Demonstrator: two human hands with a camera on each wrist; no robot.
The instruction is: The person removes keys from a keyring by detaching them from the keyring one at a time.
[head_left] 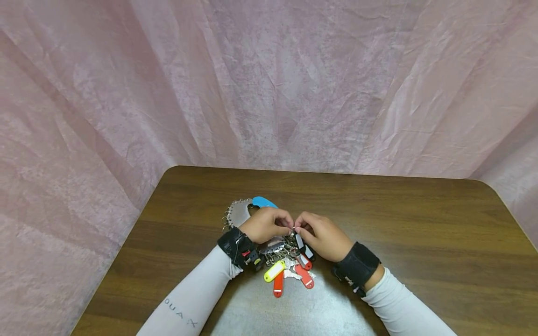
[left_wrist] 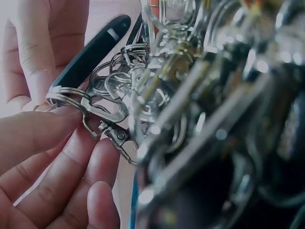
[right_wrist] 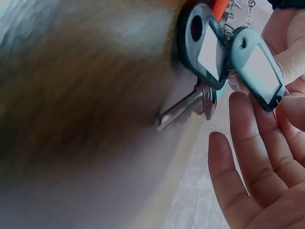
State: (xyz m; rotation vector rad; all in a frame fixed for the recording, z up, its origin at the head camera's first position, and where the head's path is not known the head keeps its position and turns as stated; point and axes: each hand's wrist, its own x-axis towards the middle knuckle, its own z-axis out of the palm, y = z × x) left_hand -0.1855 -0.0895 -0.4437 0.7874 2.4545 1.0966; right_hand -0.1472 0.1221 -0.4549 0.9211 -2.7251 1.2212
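In the head view, my left hand [head_left: 269, 224] and right hand [head_left: 325, 235] meet fingertip to fingertip over a bunch of keys. Between the fingertips is a metal split ring [left_wrist: 69, 98], pinched from both sides. A black key tag [left_wrist: 93, 52] hangs on this ring, and a metal snap hook [left_wrist: 102, 112] is linked to it. In the right wrist view, a second black tag [right_wrist: 205, 47] with a key [right_wrist: 186, 105] dangles beside the pinched one. Under the hands lie a yellow tag [head_left: 274, 270], several red tags [head_left: 304, 276] and more keys [head_left: 290, 274].
Left of the hands is a flat grey metal plate [head_left: 239, 213] with small rings along its curved edge and a blue piece [head_left: 264, 202] at its top. All lies on a brown wooden table [head_left: 420, 224]; a pink curtain [head_left: 294, 84] hangs behind.
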